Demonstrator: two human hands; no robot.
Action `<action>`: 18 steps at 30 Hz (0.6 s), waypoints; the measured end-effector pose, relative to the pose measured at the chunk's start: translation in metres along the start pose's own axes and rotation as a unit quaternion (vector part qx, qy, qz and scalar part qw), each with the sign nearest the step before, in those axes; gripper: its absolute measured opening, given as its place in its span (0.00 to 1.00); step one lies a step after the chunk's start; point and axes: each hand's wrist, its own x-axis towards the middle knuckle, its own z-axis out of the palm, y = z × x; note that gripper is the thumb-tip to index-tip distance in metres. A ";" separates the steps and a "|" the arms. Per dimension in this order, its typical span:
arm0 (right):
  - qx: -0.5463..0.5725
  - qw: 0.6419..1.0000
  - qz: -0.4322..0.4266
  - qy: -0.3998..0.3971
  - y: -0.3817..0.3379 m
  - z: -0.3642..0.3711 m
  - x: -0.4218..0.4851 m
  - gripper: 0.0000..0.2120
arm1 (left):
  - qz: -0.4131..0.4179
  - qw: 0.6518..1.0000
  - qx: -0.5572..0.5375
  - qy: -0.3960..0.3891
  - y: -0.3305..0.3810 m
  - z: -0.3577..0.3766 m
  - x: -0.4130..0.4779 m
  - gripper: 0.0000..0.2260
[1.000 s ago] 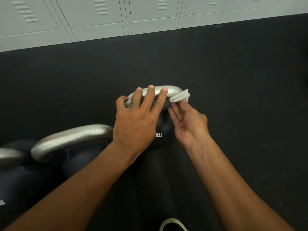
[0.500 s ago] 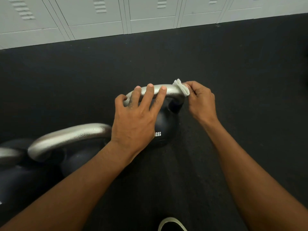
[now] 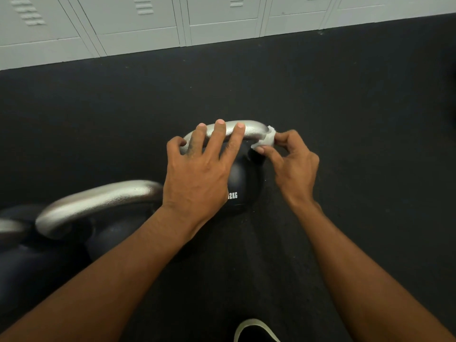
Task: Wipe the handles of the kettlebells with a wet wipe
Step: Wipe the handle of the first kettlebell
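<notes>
Shoe toe (image 3: 256, 329) showed at the bottom edge, on the black rubber floor (image 3: 370, 119). To the left stood a neighbouring kettlebell, its silver handle (image 3: 98, 201) touching the left wrist, with a third handle (image 3: 9, 228) at the frame's edge.

Beyond them, the left hand (image 3: 197, 174) lay with straight fingers across the 12KG kettlebell's handle (image 3: 251, 130), its grip flat and unclosed, steadying the bell (image 3: 239, 183). The right hand (image 3: 293, 166) had a narrow grip, thumb and fingertips pinching the wet wipe (image 3: 267, 139), which was wrapped round the handle's right bend.

The wad looked small, so a hard rub could pull it from the pinch. The stretch under the left fingers would likely go unwiped unless that hand shifted. Grey lockers (image 3: 222, 21) lined the far wall.
</notes>
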 end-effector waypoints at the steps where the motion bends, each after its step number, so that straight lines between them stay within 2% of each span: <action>1: -0.007 1.000 -0.008 -0.006 -0.001 -0.001 0.004 0.16 | -0.001 1.000 0.000 0.000 0.000 0.000 0.000 0.31; 6: -0.058 0.997 -0.036 0.035 -0.002 0.013 -0.003 0.18 | -0.001 1.000 0.001 0.010 0.001 0.001 -0.001 0.31; 10: -0.026 0.998 -0.040 0.052 -0.004 0.019 -0.004 0.17 | 0.003 1.000 -0.002 0.018 -0.001 0.001 -0.001 0.30; 14: 0.024 0.996 -0.041 -0.072 0.008 0.001 0.008 0.17 | 0.001 1.000 -0.001 0.017 0.001 0.002 -0.002 0.32; 18: 0.028 0.968 -0.042 -0.244 0.003 -0.020 0.031 0.16 | 0.002 1.000 0.005 0.013 -0.001 0.002 -0.001 0.31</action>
